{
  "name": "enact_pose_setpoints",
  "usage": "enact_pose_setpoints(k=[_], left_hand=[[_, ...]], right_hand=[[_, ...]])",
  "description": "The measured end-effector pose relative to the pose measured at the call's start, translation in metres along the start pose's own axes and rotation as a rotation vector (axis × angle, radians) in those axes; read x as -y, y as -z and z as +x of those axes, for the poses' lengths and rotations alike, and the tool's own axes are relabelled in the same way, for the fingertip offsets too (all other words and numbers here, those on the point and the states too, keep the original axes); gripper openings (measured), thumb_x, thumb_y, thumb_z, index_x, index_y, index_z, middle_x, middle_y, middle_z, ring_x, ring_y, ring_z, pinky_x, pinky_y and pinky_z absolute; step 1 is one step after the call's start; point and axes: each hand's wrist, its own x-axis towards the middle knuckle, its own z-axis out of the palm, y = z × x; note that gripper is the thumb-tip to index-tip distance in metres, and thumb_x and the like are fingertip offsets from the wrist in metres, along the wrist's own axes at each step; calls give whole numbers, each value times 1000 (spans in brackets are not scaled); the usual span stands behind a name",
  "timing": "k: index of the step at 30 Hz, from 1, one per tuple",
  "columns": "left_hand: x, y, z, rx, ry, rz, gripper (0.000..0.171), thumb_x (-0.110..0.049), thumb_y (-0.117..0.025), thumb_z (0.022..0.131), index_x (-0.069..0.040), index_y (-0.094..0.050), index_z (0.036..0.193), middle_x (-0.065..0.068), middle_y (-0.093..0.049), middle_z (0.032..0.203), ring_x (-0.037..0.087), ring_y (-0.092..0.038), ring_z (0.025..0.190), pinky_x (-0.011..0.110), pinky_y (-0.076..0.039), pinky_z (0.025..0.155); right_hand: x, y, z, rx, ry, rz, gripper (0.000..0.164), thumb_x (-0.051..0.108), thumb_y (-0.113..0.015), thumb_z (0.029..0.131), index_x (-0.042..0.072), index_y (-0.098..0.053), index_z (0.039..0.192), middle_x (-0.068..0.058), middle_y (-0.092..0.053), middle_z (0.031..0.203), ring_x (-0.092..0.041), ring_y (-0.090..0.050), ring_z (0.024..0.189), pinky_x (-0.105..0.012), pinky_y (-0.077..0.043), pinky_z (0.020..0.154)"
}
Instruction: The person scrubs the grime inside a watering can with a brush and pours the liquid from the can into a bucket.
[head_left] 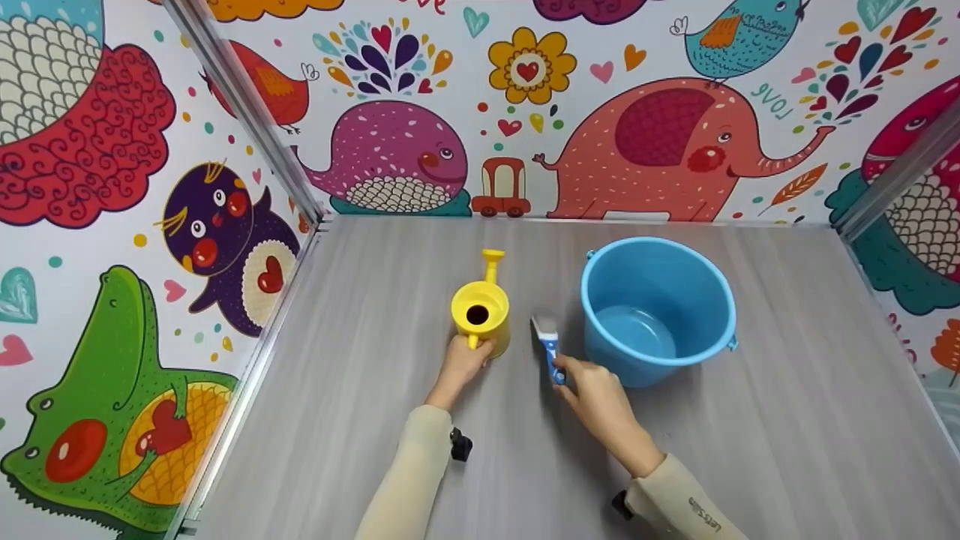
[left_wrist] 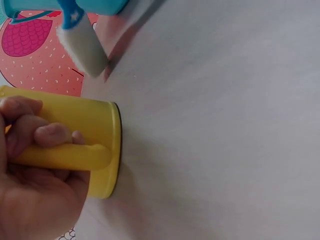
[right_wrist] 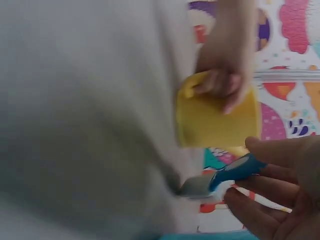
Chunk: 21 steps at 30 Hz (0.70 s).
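Observation:
A yellow watering can (head_left: 493, 339) stands upright left of centre, spout pointing away; its dark opening faces up. My left hand (head_left: 463, 364) grips its handle, and in the left wrist view the fingers curl round the yellow handle (left_wrist: 65, 156). Just right of the can is a brush (head_left: 550, 346) with a blue handle and pale bristles. My right hand (head_left: 600, 401) pinches the end of that handle between thumb and fingers, as the right wrist view also shows with the brush (right_wrist: 235, 171). The bristles point away and down, their tip at or just above the tabletop.
A large light-blue bucket (head_left: 660, 300) stands upright beside the right hand, its inside showing nothing. The grey tabletop (head_left: 345, 337) is bounded by printed panels with cartoon animals (head_left: 397, 150) at the back and sides, joined by metal rails (head_left: 255, 97).

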Motion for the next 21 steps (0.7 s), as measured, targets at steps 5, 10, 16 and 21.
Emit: enact_pose_setpoints(k=[5,10,16,21], left_hand=[[0,-1,-1,-4,1,-3,34,-7,-63,87,-15,-46,58,-10,-42,46,5,-40,45,19,-32,47],[2,-3,0,7,7,-6,34,-8,-63,88,-14,-47,59,-9,-42,47,6,-40,45,19,-33,48],[2,-3,0,16,22,-2,32,-9,-63,88,-14,-48,61,-9,-43,48,6,-41,46,20,-34,48],[1,0,1,-1,14,-5,33,-8,-63,88,-14,-47,59,-9,-42,47,6,-40,45,20,-34,48]], right_hand=[[-9,-18,6,19,73,-123,39,4,-83,78,1,-72,115,-16,-70,121,-30,-72,101,-42,-58,80],[-13,-38,15,16,141,-199,43,5,-87,72,-2,-71,111,-16,-69,113,-31,-71,97,-41,-58,79],[-17,-54,22,45,162,-276,38,3,-87,70,-2,-72,105,-14,-68,103,-28,-68,89,-39,-58,74],[-12,-50,33,178,100,-214,28,10,-83,79,-3,-72,102,-13,-66,98,-25,-63,85,-41,-56,75]])
